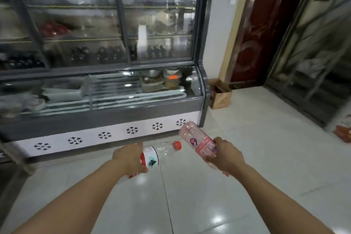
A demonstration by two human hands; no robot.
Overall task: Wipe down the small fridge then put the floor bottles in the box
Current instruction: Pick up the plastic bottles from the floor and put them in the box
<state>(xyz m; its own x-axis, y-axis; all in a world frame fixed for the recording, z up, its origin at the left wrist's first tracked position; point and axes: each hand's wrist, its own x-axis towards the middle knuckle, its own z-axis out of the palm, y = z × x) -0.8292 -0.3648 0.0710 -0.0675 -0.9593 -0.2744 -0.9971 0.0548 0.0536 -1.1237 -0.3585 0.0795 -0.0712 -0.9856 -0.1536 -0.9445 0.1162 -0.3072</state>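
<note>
My left hand [129, 159] grips a clear plastic bottle [161, 152] with a red cap and a red-and-white label, held on its side above the floor. My right hand [226, 157] grips a pink bottle [197, 138], tilted with its base pointing up and to the left. An open brown cardboard box [221, 97] stands on the floor to the right of the display fridge [106, 118], against the wall. The fridge is grey with a white snowflake-patterned base and glass fronts.
White glossy floor tiles [190, 195] spread below my arms and toward the box. A dark red door [252, 43] is behind the box. A glass-fronted metal cabinet [313, 62] lines the right side, with an orange bag [343, 133] at its foot.
</note>
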